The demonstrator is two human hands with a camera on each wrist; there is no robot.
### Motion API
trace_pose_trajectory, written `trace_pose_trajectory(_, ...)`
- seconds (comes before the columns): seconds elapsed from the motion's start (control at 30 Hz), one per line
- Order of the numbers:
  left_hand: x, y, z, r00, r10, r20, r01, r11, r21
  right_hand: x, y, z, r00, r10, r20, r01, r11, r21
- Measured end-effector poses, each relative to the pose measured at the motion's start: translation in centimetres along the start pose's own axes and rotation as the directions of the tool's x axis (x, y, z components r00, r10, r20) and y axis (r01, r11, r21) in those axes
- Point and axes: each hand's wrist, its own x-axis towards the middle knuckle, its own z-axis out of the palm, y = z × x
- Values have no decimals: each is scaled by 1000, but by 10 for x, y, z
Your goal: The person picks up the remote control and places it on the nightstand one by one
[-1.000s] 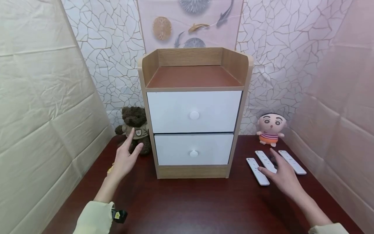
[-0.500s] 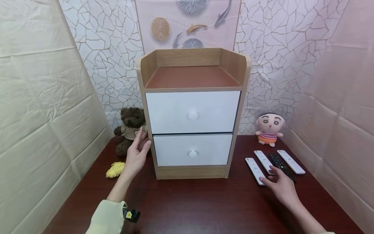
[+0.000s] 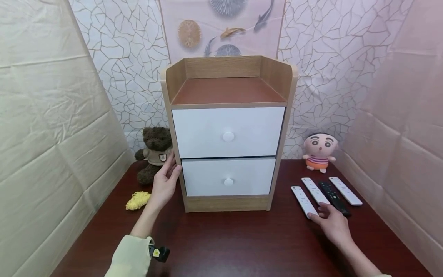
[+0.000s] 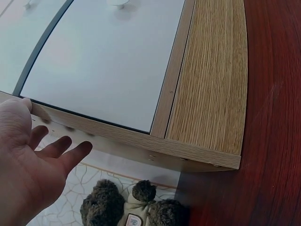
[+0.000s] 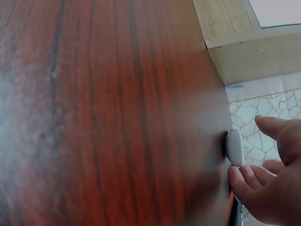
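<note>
In the head view my left hand [image 3: 164, 188] is at the left side of a wooden cabinet [image 3: 228, 204] with white drawers. Its fingers lie along the side panel, and the thumb is by the front edge; the left wrist view does not settle firm contact. My right hand [image 3: 333, 225] hovers low over the near ends of two white remotes, a left one [image 3: 303, 201] and a middle one [image 3: 314, 189]. Thumb and fingers are spread apart, and whether the fingertips touch a remote is unclear. A black remote [image 3: 334, 197] and another white remote [image 3: 345, 191] lie further right.
Behind my left hand sits a brown teddy bear [image 3: 156, 154], with a yellow yarn bundle [image 3: 138, 201] nearer. A plush doll [image 3: 320, 152] sits behind the remotes. Cloth walls enclose the dark red table [image 3: 235, 238] on both sides and at the back.
My left hand has moved right to the cabinet's side, uncovering the yellow yarn. My right hand has moved down and nearer, to the remotes' near ends, uncovering the black remote.
</note>
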Motion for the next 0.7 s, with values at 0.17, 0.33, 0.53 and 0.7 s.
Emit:
trace_pose_trajectory(0.17,1,-1,1,1000,-30,4,30,1000,-1,0,4,3,1000,0,-11,0,1000,-5)
trace_pose_trajectory(0.33,1,0,0,998,-62,19,62,998,-7,4,6,8,999,37,12,-37,999,2)
trace_pose_trajectory(0.53,2,1,-2,996,-82,34,83,996,-37,9,7,14,999,51,10,-51,999,-9)
trace_pose_trajectory(0.7,1,2,-4,994,-94,50,96,994,-44,8,9,19,999,45,-4,-45,999,-7)
